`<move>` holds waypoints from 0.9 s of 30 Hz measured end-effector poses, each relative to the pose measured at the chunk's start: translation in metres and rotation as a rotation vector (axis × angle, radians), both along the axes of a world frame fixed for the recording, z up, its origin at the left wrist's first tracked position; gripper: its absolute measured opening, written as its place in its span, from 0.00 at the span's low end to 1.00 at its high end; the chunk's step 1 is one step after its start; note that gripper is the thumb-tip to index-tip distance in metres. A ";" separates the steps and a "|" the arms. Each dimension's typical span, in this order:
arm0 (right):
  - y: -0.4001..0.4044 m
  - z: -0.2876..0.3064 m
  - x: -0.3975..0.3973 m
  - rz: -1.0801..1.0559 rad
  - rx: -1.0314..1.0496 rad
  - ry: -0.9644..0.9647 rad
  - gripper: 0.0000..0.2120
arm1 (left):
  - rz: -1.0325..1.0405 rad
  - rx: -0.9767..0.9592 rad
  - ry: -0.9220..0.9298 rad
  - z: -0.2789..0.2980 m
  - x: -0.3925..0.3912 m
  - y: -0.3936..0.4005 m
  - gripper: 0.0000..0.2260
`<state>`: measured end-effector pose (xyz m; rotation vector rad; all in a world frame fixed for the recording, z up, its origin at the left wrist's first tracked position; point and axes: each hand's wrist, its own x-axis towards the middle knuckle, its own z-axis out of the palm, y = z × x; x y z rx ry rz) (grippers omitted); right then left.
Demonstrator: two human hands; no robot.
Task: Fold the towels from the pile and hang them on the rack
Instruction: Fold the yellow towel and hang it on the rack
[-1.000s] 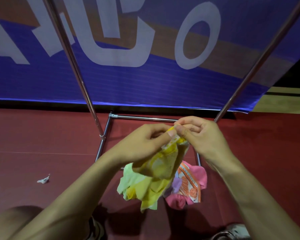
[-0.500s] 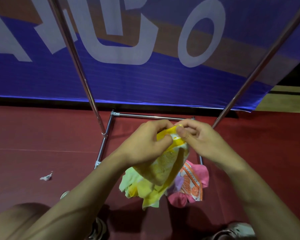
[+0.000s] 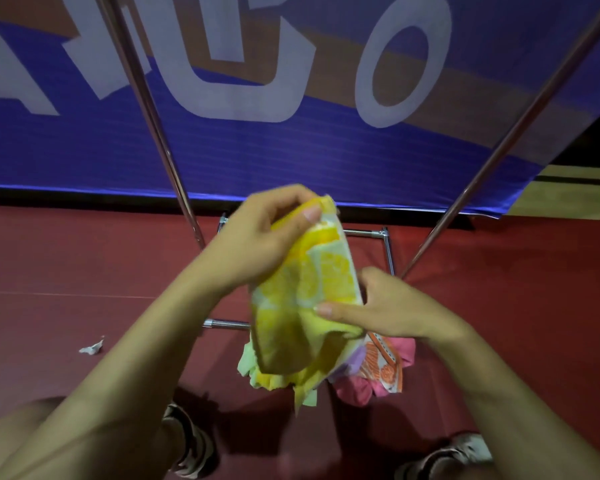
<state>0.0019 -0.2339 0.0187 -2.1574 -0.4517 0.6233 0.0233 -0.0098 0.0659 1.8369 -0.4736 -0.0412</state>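
Yellow towel (image 3: pixel 309 296) in both hands' grip

Soft matt terry cloth, yellow towel (image 3: pixel 309 303). Polished, shiny metal tubing, rack (image 3: pixel 153 109). Matt, smooth dark-red floor (image 3: pixel 84 265). Faintly ribbed, slightly sheeny woven plastic, blue banner (image 3: pixel 257 147). Crumpled white paper scrap (image 3: pixel 92 347). Matt printed cloth, pink towel (image 3: pixel 381 372).

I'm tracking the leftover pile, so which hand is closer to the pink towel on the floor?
Right. The right hand pinches the yellow towel's lower edge just above the pink towel. The left hand grips the yellow towel's top corner, higher up and further left.
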 end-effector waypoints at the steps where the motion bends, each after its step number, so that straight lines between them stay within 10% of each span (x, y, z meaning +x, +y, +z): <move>1: 0.002 -0.003 -0.001 0.004 -0.039 -0.031 0.09 | 0.062 -0.045 0.018 0.002 0.003 0.006 0.08; 12: -0.003 -0.028 -0.001 0.096 -0.318 -0.073 0.12 | 0.492 -0.365 0.110 0.016 0.016 0.056 0.10; 18: -0.010 -0.044 0.000 0.064 -0.364 -0.101 0.29 | 0.542 -0.315 0.100 0.017 0.017 0.072 0.09; 27: -0.024 -0.058 0.006 0.060 -0.570 -0.182 0.21 | 0.561 -0.240 0.082 0.015 0.019 0.087 0.09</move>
